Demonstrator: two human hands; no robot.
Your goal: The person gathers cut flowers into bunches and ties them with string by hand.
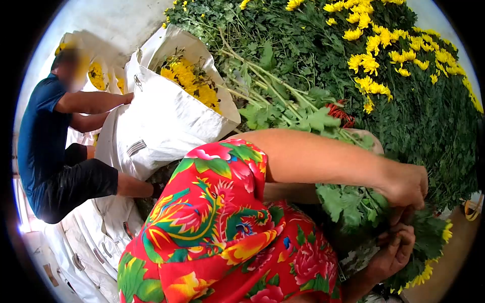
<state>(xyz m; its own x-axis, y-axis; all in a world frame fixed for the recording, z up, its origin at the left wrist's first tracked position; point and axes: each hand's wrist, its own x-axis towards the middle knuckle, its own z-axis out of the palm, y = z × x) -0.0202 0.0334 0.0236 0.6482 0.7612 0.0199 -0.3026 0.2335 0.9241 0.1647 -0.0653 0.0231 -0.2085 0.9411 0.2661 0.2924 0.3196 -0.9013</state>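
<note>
One yellow-flowered bunch sits at the left hand and right hand, fingers of both curled, what they pinch hidden from view; risk noted: stems could snap or petals bruise, should either hand squeeze or twist too hard

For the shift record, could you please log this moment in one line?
Left hand; right hand: close together by flower bunch; grip: unclear; co-worker: beside white sack
</note>
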